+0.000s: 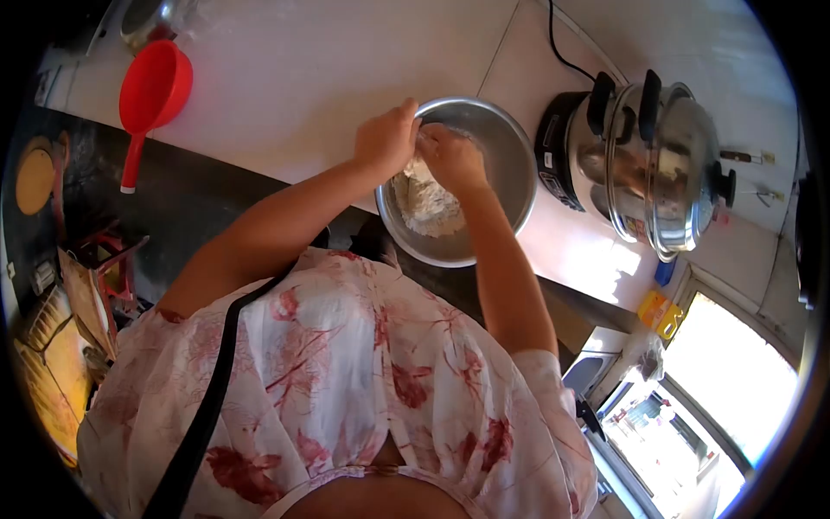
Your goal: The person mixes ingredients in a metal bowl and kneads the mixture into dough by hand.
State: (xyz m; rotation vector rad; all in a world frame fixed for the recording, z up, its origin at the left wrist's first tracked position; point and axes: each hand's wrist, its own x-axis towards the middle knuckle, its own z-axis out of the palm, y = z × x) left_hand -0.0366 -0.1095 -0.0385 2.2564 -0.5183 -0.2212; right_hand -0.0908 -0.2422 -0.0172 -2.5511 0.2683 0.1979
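Note:
A wide metal bowl (510, 164) stands at the counter's front edge, slightly tilted in view. Pale, floury dough (430, 206) lies in its lower left part. My left hand (387, 140) is at the bowl's upper left rim, its fingers curled over the edge and closed on it. Inside the bowl, my right hand (453, 157) is at the upper end of the dough, close beside my left hand. Its fingers are bent inward and pressed against the dough; their tips are partly hidden.
A steel pot (670, 164) with black handles sits on a black cooker base (558, 151) right of the bowl. On the counter (303, 78), a red ladle (156, 85) overhangs the front edge at left. A yellow box (659, 314) is near the window.

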